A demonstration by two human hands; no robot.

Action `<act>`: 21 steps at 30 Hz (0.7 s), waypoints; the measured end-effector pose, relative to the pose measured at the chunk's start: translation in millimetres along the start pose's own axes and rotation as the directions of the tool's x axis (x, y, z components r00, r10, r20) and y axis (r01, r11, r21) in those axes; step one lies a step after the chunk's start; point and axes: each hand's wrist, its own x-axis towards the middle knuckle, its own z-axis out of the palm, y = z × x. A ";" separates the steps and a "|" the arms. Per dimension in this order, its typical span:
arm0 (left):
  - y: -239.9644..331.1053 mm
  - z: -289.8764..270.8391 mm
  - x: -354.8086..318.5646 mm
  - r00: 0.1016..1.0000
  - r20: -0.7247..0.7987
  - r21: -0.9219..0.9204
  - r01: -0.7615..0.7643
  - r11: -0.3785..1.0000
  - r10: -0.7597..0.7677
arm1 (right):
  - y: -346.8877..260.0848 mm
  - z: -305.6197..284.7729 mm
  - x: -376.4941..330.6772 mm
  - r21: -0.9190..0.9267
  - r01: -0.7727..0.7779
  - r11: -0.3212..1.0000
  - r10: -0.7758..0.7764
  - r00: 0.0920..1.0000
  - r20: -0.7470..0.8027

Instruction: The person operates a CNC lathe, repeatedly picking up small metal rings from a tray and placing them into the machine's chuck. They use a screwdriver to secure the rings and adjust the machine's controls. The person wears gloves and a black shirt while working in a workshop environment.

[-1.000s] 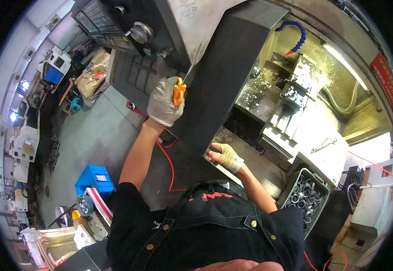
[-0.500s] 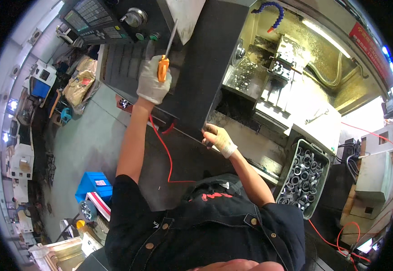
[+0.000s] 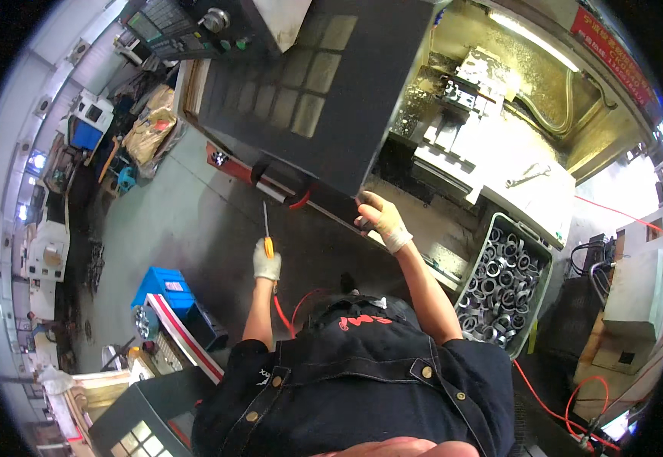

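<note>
Matt dark metal door (image 3: 324, 91); glossy steel rings (image 3: 491, 286) in a plastic crate (image 3: 546, 259) — cloth gloves, orange plastic-handled screwdriver (image 3: 267, 236).

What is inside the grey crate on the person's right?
The grey crate is filled with loose metal rings, piled several deep. The crate's bottom and any lower layers are covered by the pile.

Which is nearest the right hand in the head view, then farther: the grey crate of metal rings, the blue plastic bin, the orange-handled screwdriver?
From the right hand on the door edge:
1. Orange-handled screwdriver, to its left, in the left hand.
2. Grey crate of metal rings, to its right, lower.
3. Blue plastic bin, far left on the floor.
</note>
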 end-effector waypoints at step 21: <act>-141.8 14.8 -242.8 0.608 0.431 0.008 0.736 0.676 -0.667 | 178.2 -80.9 -180.7 0.751 0.050 0.659 0.211 0.945 -0.248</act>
